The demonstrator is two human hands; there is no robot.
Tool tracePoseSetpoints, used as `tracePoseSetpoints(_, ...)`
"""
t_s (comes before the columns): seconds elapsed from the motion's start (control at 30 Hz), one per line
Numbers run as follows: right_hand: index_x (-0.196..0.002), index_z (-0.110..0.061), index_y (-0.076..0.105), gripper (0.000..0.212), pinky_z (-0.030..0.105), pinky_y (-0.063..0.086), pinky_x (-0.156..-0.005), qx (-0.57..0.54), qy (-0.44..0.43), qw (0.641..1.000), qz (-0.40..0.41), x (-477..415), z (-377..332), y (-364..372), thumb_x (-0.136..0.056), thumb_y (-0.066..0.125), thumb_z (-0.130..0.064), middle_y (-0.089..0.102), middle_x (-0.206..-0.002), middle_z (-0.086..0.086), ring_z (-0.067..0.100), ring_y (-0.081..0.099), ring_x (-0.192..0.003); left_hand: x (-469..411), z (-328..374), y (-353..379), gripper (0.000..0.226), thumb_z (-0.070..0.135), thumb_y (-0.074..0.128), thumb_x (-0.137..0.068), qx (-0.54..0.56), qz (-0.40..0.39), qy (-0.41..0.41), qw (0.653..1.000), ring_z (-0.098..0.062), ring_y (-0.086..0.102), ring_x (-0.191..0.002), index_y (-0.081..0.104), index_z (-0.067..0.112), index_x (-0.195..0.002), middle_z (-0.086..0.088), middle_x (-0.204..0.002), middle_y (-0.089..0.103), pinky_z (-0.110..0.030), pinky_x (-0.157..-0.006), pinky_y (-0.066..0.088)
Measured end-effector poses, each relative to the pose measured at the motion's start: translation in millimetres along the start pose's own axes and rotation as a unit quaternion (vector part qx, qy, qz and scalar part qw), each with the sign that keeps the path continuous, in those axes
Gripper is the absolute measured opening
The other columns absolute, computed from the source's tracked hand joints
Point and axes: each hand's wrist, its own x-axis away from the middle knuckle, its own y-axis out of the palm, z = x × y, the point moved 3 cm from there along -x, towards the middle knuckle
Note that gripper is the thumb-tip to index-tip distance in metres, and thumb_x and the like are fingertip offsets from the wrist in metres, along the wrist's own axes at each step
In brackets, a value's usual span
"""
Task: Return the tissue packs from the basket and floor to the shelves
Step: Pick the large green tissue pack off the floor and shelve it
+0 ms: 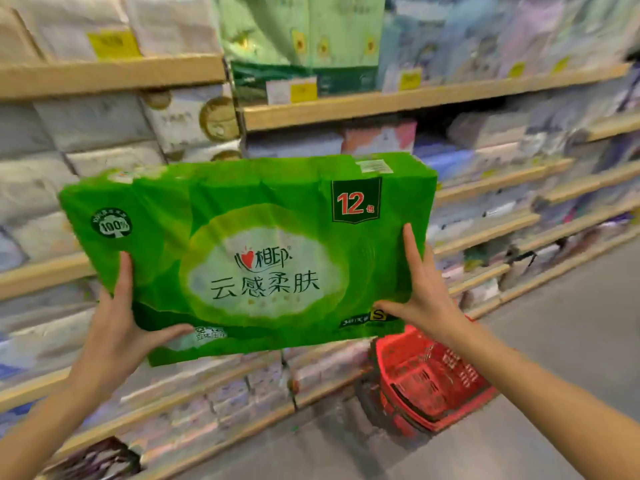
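Note:
A large green tissue pack (249, 251) with a "12" label is held up in front of the shelves (346, 105), its printed face toward me. My left hand (117, 327) holds its lower left corner, thumb across the front. My right hand (422, 292) holds the lower right edge, a finger straight up the side and thumb on the front. A red basket (429, 379) stands on the floor below the pack, to the right; its inside looks empty where it shows.
Wooden shelves full of white, pastel and green tissue packs fill the wall from left to far right. Grey floor (554, 358) opens to the right. A dark patterned pack (100, 459) lies low at the bottom left by the lowest shelf.

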Motion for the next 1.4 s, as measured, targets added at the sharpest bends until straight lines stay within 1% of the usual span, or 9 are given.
tracePoseSetpoints(0.17, -0.122, -0.052, -0.024, 0.123, 0.042, 0.035, -0.102, 0.038, 0.011, 0.995, 0.095, -3, -5, -129, -0.064, 0.081, -0.024, 0.017, -0.146, 0.025, 0.040, 0.032, -0.132, -65, 113, -6, 0.138, 0.077, 0.070, -0.036, 0.030, 0.022, 0.088, 0.995, -0.055, 0.043, -0.115, -0.014, 0.048, -0.141, -0.040, -0.131, 0.037, -0.067, -0.087, 0.042)
tracePoseSetpoints(0.4, -0.123, -0.050, -0.020, 0.124, 0.043, 0.027, -0.107, 0.093, 0.034, 0.973, 0.211, 9, 38, -277, -0.060, 0.083, -0.021, 0.014, -0.147, 0.029, 0.043, 0.024, -0.135, -117, 281, 32, 0.137, 0.048, 0.077, -0.038, 0.060, 0.040, 0.195, 0.978, -0.056, 0.047, -0.112, -0.022, 0.057, -0.133, -0.039, -0.132, 0.040, -0.063, -0.094, 0.040)
tracePoseSetpoints(0.5, -0.123, -0.061, -0.024, 0.131, 0.040, 0.028, -0.106, 0.125, 0.030, 0.959, 0.252, 13, 71, -336, -0.059, 0.084, -0.022, 0.016, -0.146, 0.029, 0.042, 0.032, -0.131, -123, 356, 62, 0.137, 0.036, 0.081, -0.043, 0.097, 0.037, 0.230, 0.968, -0.054, 0.041, -0.120, -0.017, 0.047, -0.137, -0.037, -0.138, 0.034, -0.061, -0.101, 0.035)
tracePoseSetpoints(0.6, -0.123, -0.052, -0.022, 0.126, 0.029, 0.024, -0.104, 0.141, 0.037, 0.953, 0.267, 16, 109, -390, -0.060, 0.083, -0.021, 0.016, -0.147, 0.028, 0.038, 0.037, -0.128, -126, 425, 99, 0.133, 0.026, 0.084, -0.050, 0.124, 0.031, 0.267, 0.955, -0.053, 0.037, -0.122, -0.017, 0.040, -0.136, -0.035, -0.141, 0.028, -0.059, -0.104, 0.030)
tracePoseSetpoints(0.73, -0.122, -0.050, -0.021, 0.124, 0.036, 0.030, -0.105, 0.158, 0.022, 0.949, 0.271, 9, 159, -460, -0.061, 0.082, -0.019, 0.017, -0.147, 0.025, 0.036, 0.042, -0.124, -143, 505, 146, 0.132, 0.017, 0.086, -0.051, 0.142, 0.050, 0.280, 0.948, -0.054, 0.038, -0.120, -0.012, 0.037, -0.137, -0.036, -0.139, 0.028, -0.061, -0.101, 0.032)
tracePoseSetpoints(0.87, -0.118, -0.065, -0.027, 0.131, 0.047, 0.023, -0.111, 0.168, -0.002, 0.941, 0.294, -6, 205, -515, -0.061, 0.082, -0.022, 0.014, -0.149, 0.024, 0.036, 0.020, -0.138, -165, 564, 184, 0.139, 0.024, 0.085, -0.048, 0.151, 0.066, 0.295, 0.941, -0.052, 0.035, -0.126, -0.015, 0.033, -0.144, -0.035, -0.144, 0.026, -0.061, -0.101, 0.033)
tracePoseSetpoints(1.1, -0.120, -0.063, -0.025, 0.132, 0.046, 0.027, -0.107, 0.162, -0.014, 0.931, 0.328, -47, 277, -568, -0.059, 0.083, -0.020, 0.015, -0.148, 0.022, 0.034, 0.029, -0.133, -204, 641, 225, 0.139, 0.033, 0.084, -0.047, 0.156, 0.100, 0.318, 0.930, -0.043, 0.028, -0.134, -0.027, 0.062, -0.126, -0.026, -0.151, 0.020, -0.057, -0.106, 0.030)
tracePoseSetpoints(1.27, -0.122, -0.052, -0.024, 0.129, 0.046, 0.028, -0.106, 0.165, -0.025, 0.925, 0.341, -89, 320, -593, -0.059, 0.083, -0.019, 0.018, -0.145, 0.020, 0.032, 0.030, -0.130, -238, 681, 258, 0.133, 0.018, 0.087, -0.053, 0.158, 0.118, 0.321, 0.926, -0.042, 0.026, -0.135, -0.017, 0.034, -0.134, -0.025, -0.153, 0.012, -0.056, -0.105, 0.028)
tracePoseSetpoints(1.4, -0.124, -0.050, -0.024, 0.129, 0.048, 0.029, -0.105, 0.171, -0.035, 0.919, 0.353, -129, 350, -616, -0.060, 0.083, -0.019, 0.019, -0.144, 0.020, 0.033, 0.031, -0.129, -278, 711, 276, 0.132, 0.023, 0.086, -0.053, 0.154, 0.128, 0.328, 0.923, -0.041, 0.024, -0.136, -0.017, 0.039, -0.135, -0.023, -0.153, 0.010, -0.060, -0.106, 0.027)
